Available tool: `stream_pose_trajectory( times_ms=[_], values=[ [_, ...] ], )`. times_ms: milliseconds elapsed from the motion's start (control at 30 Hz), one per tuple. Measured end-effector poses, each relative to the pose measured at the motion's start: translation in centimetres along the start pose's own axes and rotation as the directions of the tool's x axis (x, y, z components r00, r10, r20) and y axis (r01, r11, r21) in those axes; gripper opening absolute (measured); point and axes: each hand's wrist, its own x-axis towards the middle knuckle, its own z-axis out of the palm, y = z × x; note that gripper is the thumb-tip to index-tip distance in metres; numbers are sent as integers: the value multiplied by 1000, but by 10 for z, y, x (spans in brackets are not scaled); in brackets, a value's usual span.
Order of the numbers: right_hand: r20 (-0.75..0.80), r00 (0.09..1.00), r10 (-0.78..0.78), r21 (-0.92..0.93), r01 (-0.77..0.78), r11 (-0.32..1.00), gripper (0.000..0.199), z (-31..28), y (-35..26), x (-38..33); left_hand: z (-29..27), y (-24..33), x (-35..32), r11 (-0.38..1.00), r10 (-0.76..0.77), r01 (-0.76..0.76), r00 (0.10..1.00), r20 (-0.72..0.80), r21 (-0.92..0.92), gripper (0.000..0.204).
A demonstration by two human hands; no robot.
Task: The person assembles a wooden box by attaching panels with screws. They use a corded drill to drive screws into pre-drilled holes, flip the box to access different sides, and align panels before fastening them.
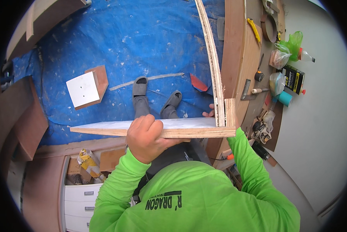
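Note:
I hold a joined plywood piece across my front. Its near plywood panel [181,133] has a white face and tapers to a thin left end. At its right end it meets a short upright strip [230,112] and a long plywood panel [212,46] seen edge-on, running away from me. My left hand [144,133] is closed over the near panel's edge, left of its middle. At the corner where the panels meet, my right hand [210,112] supports the piece; a few fingertips show beside the long panel, and the rest is hidden behind the wood.
Blue sheeting [119,38] covers the floor, with a white-faced board offcut [82,89] on it. To the right a wooden bench bears a yellow cutter knife [253,30], a tape measure [259,75], a square [246,91] and plastic bags. White drawers [80,207] stand at lower left.

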Motion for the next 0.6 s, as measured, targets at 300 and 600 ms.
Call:
stream_pose_trajectory(
  times_ms=[300,600],
  values=[
    [-38,998,-49,-4,49,999,68,-8,-7,-14,10,-3,-3,993,96,-98,995,-22,-65,69],
    [4,1000,-17,79,17,997,63,-9,-26,-43,27,-7,3,962,196,-209,977,-88,-175,68]
  ],
)
